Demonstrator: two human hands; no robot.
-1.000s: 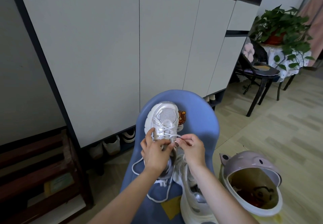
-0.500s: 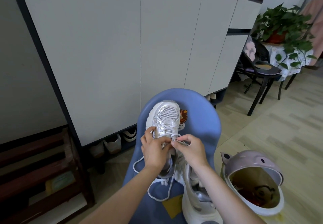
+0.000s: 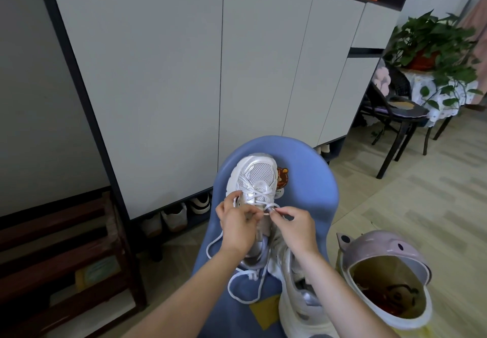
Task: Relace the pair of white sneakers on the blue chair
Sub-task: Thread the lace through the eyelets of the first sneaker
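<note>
A white mesh sneaker (image 3: 257, 177) leans toe-up against the back of the blue chair (image 3: 308, 187). My left hand (image 3: 237, 225) holds the shoe's tongue area at the upper eyelets. My right hand (image 3: 292, 223) pinches the tip of the white lace (image 3: 271, 212) beside those eyelets. The rest of the lace (image 3: 245, 282) hangs in loose loops on the seat. The second white sneaker (image 3: 300, 295) lies on the seat's right side, partly under my right forearm.
A pink-lidded bin (image 3: 390, 279) stands open just right of the chair. White cabinet doors (image 3: 184, 74) rise behind, with shoes (image 3: 175, 219) beneath. A dark wooden bench (image 3: 60, 253) sits at left. A black chair (image 3: 395, 111) and potted plant (image 3: 432, 45) stand far right.
The camera has shifted slightly. My right hand has drawn the lace tip a little to the right and up from the eyelets; my left hand stays on the shoe.
</note>
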